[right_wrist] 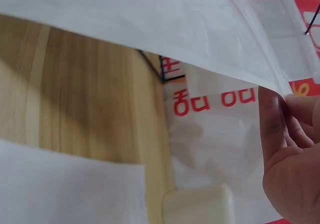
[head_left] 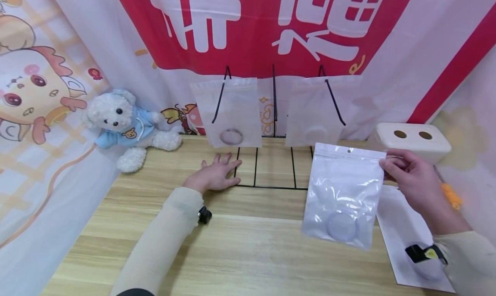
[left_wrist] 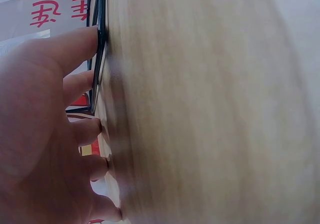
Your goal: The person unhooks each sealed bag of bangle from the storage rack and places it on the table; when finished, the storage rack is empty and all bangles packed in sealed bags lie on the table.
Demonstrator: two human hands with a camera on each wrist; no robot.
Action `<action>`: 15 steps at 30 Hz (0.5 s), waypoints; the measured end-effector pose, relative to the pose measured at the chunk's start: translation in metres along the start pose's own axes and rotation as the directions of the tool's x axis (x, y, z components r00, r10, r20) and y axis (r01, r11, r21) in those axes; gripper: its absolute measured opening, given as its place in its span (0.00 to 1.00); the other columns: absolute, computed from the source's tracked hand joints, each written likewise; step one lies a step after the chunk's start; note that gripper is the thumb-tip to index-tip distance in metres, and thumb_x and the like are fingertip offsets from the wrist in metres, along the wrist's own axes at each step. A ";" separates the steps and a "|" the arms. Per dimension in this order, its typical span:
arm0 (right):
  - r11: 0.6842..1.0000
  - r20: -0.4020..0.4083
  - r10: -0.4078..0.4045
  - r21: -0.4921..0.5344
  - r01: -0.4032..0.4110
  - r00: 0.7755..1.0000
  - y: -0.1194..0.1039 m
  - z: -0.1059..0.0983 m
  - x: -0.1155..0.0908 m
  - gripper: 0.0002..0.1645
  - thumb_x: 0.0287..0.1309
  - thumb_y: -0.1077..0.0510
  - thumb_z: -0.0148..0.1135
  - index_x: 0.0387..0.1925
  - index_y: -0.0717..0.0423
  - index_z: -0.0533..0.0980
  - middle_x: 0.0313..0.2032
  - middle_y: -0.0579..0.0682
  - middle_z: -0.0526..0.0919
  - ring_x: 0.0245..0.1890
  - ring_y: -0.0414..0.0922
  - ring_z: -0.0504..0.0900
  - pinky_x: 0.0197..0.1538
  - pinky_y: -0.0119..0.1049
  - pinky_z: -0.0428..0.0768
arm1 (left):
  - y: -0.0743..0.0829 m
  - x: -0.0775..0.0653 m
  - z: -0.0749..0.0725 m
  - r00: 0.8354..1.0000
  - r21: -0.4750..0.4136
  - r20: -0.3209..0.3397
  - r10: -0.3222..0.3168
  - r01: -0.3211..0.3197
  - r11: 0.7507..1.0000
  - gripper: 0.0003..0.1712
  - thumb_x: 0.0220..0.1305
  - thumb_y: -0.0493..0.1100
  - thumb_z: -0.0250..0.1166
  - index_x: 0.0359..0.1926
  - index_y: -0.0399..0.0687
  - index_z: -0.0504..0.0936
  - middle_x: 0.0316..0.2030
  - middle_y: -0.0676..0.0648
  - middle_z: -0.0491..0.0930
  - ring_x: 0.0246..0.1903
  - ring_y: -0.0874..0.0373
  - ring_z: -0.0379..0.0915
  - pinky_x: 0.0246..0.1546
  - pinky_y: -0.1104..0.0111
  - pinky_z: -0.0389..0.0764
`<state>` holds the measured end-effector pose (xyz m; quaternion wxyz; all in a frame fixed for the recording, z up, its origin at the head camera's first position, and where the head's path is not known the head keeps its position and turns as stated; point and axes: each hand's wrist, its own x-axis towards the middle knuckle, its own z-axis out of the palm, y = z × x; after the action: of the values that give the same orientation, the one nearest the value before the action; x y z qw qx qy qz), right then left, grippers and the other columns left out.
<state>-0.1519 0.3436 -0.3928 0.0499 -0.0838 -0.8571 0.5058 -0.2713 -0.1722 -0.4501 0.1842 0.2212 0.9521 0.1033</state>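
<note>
Wood-grain table (head_left: 252, 253), black wire rack (head_left: 293, 166) standing on it, white zip bag (head_left: 345, 188) raised above the table, right hand (head_left: 416, 179) pinching its upper right edge, left hand (head_left: 213, 175) well left of it, fingers spread, touching the rack's base, round item (head_left: 342, 227) low inside the bag.

Cream-sleeved left arm (head_left: 162, 240): extended forward | bare left hand (head_left: 214, 174): fingers spread | cream-sleeved right arm (head_left: 470, 257) | bare right hand (head_left: 414, 177): thumb and fingers pinching

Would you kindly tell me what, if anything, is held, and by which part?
The right grip pinches a bag by its upper right corner; the left grip, spread, only touches the rack.
</note>
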 end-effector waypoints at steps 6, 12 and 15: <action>0.992 0.111 0.011 -0.127 0.004 0.994 0.016 0.002 0.012 0.35 0.80 0.45 0.60 0.79 0.54 0.68 0.40 0.29 0.86 0.37 0.32 0.89 0.43 0.26 0.89 | -0.001 0.001 0.001 1.000 0.004 -0.001 -0.005 0.005 1.000 0.44 0.79 0.69 0.56 0.87 0.67 0.54 0.88 0.41 0.40 0.85 0.25 0.31 0.74 0.17 0.36; 0.975 0.180 0.000 -0.220 0.040 0.984 0.032 0.007 0.018 0.30 0.81 0.47 0.60 0.74 0.57 0.72 0.50 0.56 0.88 0.38 0.35 0.90 0.44 0.30 0.90 | -0.003 0.004 0.001 1.000 -0.017 0.013 -0.010 0.010 1.000 0.44 0.78 0.69 0.57 0.87 0.68 0.54 0.89 0.41 0.39 0.85 0.26 0.29 0.74 0.17 0.35; 0.968 0.195 -0.018 -0.242 0.066 0.981 0.039 0.009 0.020 0.28 0.81 0.49 0.60 0.72 0.59 0.73 0.53 0.64 0.84 0.38 0.37 0.89 0.43 0.31 0.91 | -0.009 0.010 0.005 1.000 -0.036 0.014 -0.003 0.003 0.999 0.46 0.77 0.72 0.57 0.87 0.69 0.55 0.88 0.40 0.39 0.85 0.24 0.29 0.72 0.15 0.34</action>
<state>-0.1697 0.3586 -0.4317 -0.0327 -0.0224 -0.9159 0.3994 -0.2808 -0.1752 -0.4596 0.1948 0.2172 0.9491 0.1187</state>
